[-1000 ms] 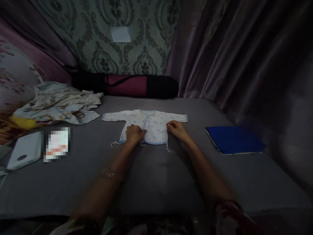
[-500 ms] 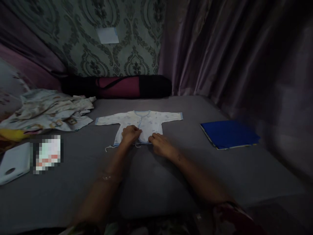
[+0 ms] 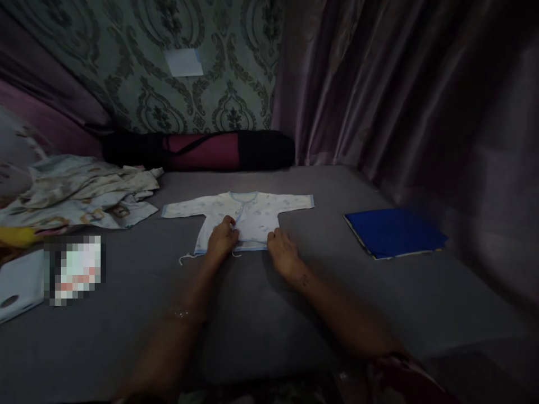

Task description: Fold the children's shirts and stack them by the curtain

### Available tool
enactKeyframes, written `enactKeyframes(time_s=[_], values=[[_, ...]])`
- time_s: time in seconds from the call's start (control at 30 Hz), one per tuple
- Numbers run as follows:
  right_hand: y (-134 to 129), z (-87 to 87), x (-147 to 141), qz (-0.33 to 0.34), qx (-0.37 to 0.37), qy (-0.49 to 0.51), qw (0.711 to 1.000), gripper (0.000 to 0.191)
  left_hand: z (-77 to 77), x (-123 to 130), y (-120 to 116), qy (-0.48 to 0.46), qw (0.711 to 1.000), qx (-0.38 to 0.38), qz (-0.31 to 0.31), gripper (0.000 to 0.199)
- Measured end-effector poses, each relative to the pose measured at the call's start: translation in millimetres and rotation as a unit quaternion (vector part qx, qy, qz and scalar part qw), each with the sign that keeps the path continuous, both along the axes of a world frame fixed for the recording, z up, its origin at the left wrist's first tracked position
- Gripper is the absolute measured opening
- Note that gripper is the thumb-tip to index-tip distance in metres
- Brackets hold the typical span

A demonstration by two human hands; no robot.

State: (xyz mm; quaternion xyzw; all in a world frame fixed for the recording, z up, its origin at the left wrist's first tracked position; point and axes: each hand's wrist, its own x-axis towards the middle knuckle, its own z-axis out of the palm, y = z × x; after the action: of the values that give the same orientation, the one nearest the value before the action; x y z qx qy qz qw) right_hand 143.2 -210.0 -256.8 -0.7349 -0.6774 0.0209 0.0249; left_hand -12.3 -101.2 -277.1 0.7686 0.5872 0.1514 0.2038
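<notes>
A small white baby shirt (image 3: 256, 219) with pale blue trim and a faint print lies spread on the grey sheet, its sleeves stretched out to both sides. My left hand (image 3: 223, 238) rests on the lower front near the middle opening, fingers bent and closed on the cloth; its exact grip is partly hidden. At the lower right corner, my right hand (image 3: 284, 252) pinches the front panel's edge. A strip of the back layer shows below that panel's hem. Thin white ties hang out at the bottom left and near the middle.
A folded blue cloth (image 3: 396, 233) lies to the right. Crumpled printed fabric (image 3: 92, 191) is heaped at the left, above a white device (image 3: 23, 283) and a blurred-out item (image 3: 78, 269). A long black and maroon bag (image 3: 202, 150) lies along the wall, beside curtains (image 3: 337, 84).
My right hand has shifted slightly right and down to the shirt's side corner. The front panel lies flatter, and my left hand has moved a little left.
</notes>
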Motion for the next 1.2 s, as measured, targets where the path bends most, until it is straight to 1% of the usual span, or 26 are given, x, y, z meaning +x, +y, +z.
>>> enactKeyframes(time_s=[0.13, 0.17, 0.23, 0.3, 0.33, 0.37, 0.43, 0.47, 0.53, 0.57, 0.6, 0.7, 0.8, 0.93, 1.07, 1.13, 1.2], values=[[-4.1, 2.2, 11.8, 0.052, -0.02, 0.022, 0.998, 0.037, -0.5, 0.1, -2.1, 0.047, 0.999, 0.019, -0.013, 0.025], [-3.8, 3.7, 18.4, 0.073, -0.026, 0.041, 0.996, 0.036, -0.6, -0.3, -2.2, 0.056, 0.998, 0.027, -0.017, 0.024], [1.5, 7.2, 35.8, 0.104, -0.063, 0.095, 0.988, 0.029, 1.2, -0.3, -2.8, 0.072, 0.996, 0.047, -0.019, 0.023], [14.3, 9.6, 56.4, 0.097, -0.095, 0.145, 0.98, 0.021, 7.3, 3.2, -5.5, 0.082, 0.993, 0.078, -0.016, 0.022], [23.1, 9.6, 66.6, 0.078, -0.079, 0.158, 0.981, 0.021, 11.9, 6.9, -8.3, 0.083, 0.992, 0.096, -0.017, 0.022], [32.8, 8.5, 75.9, 0.051, -0.037, 0.154, 0.986, 0.023, 17.1, 12.2, -12.3, 0.079, 0.99, 0.11, -0.028, 0.022], [52.9, 3.3, 90.6, 0.009, 0.052, 0.128, 0.99, 0.027, 26.8, 27.1, -23.5, 0.061, 0.988, 0.118, -0.083, 0.021], [62.0, -0.4, 95.3, 0.008, 0.077, 0.114, 0.99, 0.028, 30.0, 36.1, -30.4, 0.048, 0.985, 0.109, -0.129, 0.021], [76.2, -8.4, 100.2, 0.037, 0.09, 0.086, 0.991, 0.029, 31.0, 54.0, -44.7, 0.024, 0.972, 0.079, -0.222, 0.02], [81.0, -12.0, 100.9, 0.058, 0.087, 0.071, 0.992, 0.03, 28.8, 62.0, -51.4, 0.016, 0.966, 0.07, -0.247, 0.02], [84.3, -15.1, 100.9, 0.076, 0.084, 0.054, 0.992, 0.031, 25.2, 68.6, -57.3, 0.017, 0.964, 0.062, -0.259, 0.019], [87.8, -20.2, 100.8, 0.112, 0.084, 0.005, 0.99, 0.034, 12.3, 79.9, -69.1, 0.036, 0.967, 0.066, -0.242, 0.022], [87.3, -20.5, 102.8, 0.144, 0.088, -0.038, 0.985, 0.035, 5.4, 82.6, -74.0, 0.065, 0.97, 0.081, -0.218, 0.022], [88.2, -17.1, 106.3, 0.183, 0.073, -0.088, 0.976, 0.034, 4.1, 84.6, -76.2, 0.092, 0.968, 0.096, -0.215, 0.02], [92.3, -12.9, 109.4, 0.221, 0.068, -0.132, 0.964, 0.03, 2.4, 85.9, -75.3, 0.08, 0.967, 0.104, -0.217, 0.021], [95.4, -11.4, 111.8, 0.245, 0.074, -0.15, 0.955, 0.028, 2.1, 85.2, -73.4, 0.058, 0.974, 0.09, -0.2, 0.022], [98.6, -10.9, 114.7, 0.266, 0.076, -0.16, 0.948, 0.027, 2.8, 83.7, -71.1, 0.033, 0.982, 0.059, -0.177, 0.021]])
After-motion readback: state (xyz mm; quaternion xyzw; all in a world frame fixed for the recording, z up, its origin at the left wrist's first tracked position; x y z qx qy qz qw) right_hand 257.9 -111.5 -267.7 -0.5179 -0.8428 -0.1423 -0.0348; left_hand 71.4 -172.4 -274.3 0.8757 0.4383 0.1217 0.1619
